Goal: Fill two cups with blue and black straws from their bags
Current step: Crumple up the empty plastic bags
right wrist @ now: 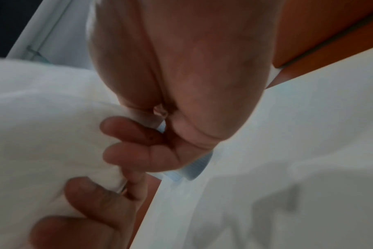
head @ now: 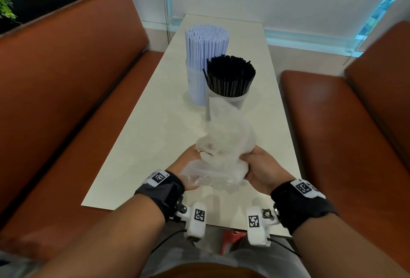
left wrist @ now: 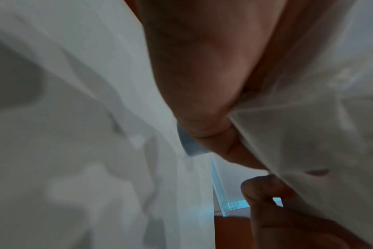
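Two clear cups stand mid-table in the head view: the far one (head: 196, 91) packed with blue straws (head: 206, 44), the near one (head: 230, 99) with black straws (head: 230, 75). Nearer to me, both hands crumple clear, empty plastic bags (head: 224, 151) above the table. My left hand (head: 188, 160) grips the bundle from the left, and my right hand (head: 264, 169) grips it from the right. The left wrist view shows the film (left wrist: 309, 134) against the palm, and the right wrist view shows fingers (right wrist: 134, 156) curled into the plastic (right wrist: 43, 126).
The long white table (head: 155, 144) runs away from me between two orange-brown bench seats (head: 66, 100), (head: 343, 144). A glass partition and white wall close the far end. A plant hangs at the top left. Something red (head: 230, 237) lies below the table's near edge.
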### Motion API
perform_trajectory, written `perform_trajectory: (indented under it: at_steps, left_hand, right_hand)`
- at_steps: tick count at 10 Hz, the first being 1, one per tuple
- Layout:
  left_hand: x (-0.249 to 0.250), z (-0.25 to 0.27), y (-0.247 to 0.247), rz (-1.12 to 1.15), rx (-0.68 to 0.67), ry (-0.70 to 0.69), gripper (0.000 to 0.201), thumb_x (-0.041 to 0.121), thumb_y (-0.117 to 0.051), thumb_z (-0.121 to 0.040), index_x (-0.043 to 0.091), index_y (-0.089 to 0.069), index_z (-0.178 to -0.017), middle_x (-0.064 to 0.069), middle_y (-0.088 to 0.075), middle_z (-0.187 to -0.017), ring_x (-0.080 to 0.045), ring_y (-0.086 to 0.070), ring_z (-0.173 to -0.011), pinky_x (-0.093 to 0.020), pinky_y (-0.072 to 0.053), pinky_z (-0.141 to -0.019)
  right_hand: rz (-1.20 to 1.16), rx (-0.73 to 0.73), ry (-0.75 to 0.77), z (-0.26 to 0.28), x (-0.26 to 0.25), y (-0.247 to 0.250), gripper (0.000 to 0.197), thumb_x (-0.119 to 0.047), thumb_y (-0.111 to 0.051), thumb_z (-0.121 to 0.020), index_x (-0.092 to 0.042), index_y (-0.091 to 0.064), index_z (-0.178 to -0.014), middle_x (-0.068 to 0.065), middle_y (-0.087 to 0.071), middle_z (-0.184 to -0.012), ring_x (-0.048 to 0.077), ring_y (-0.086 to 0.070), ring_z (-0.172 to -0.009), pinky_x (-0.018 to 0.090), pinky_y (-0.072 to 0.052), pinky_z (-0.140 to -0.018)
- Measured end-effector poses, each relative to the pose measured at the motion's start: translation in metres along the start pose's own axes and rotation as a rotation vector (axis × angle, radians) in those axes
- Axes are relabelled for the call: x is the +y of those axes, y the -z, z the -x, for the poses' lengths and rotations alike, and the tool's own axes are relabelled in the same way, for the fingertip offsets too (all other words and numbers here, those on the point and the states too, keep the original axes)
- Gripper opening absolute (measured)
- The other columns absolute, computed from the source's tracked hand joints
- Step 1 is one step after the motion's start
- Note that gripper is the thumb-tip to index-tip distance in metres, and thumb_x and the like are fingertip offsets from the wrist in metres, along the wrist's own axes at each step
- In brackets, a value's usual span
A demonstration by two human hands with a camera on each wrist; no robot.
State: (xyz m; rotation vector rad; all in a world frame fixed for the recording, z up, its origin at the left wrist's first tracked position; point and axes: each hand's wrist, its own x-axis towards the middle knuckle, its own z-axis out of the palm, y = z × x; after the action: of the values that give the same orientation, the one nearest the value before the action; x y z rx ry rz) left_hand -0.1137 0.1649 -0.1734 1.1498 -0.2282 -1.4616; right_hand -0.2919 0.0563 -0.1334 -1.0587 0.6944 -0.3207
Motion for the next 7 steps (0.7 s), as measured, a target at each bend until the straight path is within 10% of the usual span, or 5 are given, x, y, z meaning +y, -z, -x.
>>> perform_trajectory:
  at_steps: [1, 2, 5, 6, 7]
  left_hand:
    - [0.007, 0.004, -0.006, -0.055, -0.03, -0.05, 0.034, 0.0, -0.033, -0.105, 0.026, -0.055, -0.101, 0.011, -0.076, -0.081, -0.006, -0.072, -0.074, -0.024, -0.058, -0.065]
    - [0.012, 0.013, -0.014, -0.149, -0.132, -0.057, 0.013, 0.006, -0.052, -0.096, 0.012, -0.063, -0.101, -0.008, -0.069, -0.1, -0.023, -0.067, -0.09, -0.031, -0.053, -0.082]
    - [0.015, 0.013, -0.011, 0.068, -0.41, 0.072, 0.098, 0.085, -0.042, -0.084, 0.011, -0.049, -0.148, -0.014, -0.051, -0.149, -0.03, -0.045, -0.14, -0.047, -0.027, -0.119]
    - [0.016, 0.015, -0.027, -0.219, -0.261, -0.001, 0.044, 0.045, -0.076, -0.075, 0.017, -0.073, -0.108, -0.005, -0.066, -0.104, -0.024, -0.06, -0.092, -0.037, -0.044, -0.079]
    - [0.015, 0.007, -0.028, -0.312, -0.143, -0.134, 0.03, 0.023, -0.077, -0.071, 0.026, -0.048, -0.064, 0.006, -0.048, -0.067, -0.014, -0.044, -0.058, -0.03, -0.026, -0.055]
  right_hand:
    - [0.043, 0.09, -0.041, -0.002, -0.006, -0.005, 0.026, 0.01, -0.038, -0.096, 0.012, -0.059, -0.112, 0.021, -0.061, -0.1, 0.034, -0.054, -0.082, 0.033, -0.046, -0.065]
    - [0.085, 0.093, -0.024, 0.001, -0.01, 0.0, 0.017, 0.012, -0.038, -0.096, 0.009, -0.054, -0.101, 0.017, -0.048, -0.084, 0.029, -0.04, -0.074, 0.032, -0.032, -0.062]
    - [0.24, 0.063, 0.133, -0.004, -0.017, 0.008, 0.026, 0.026, -0.047, -0.085, 0.004, -0.056, -0.074, 0.001, -0.063, -0.067, 0.009, -0.056, -0.057, 0.025, -0.047, -0.059]
    - [0.177, 0.136, 0.129, -0.006, -0.019, 0.009, 0.023, 0.016, -0.053, -0.089, -0.004, -0.063, -0.092, -0.005, -0.068, -0.069, 0.008, -0.061, -0.061, 0.023, -0.05, -0.059]
    - [-0.131, 0.031, -0.034, -0.003, -0.025, 0.007, 0.022, -0.018, -0.054, -0.097, -0.005, -0.059, -0.114, 0.011, -0.064, -0.095, 0.021, -0.062, -0.084, 0.029, -0.048, -0.081]
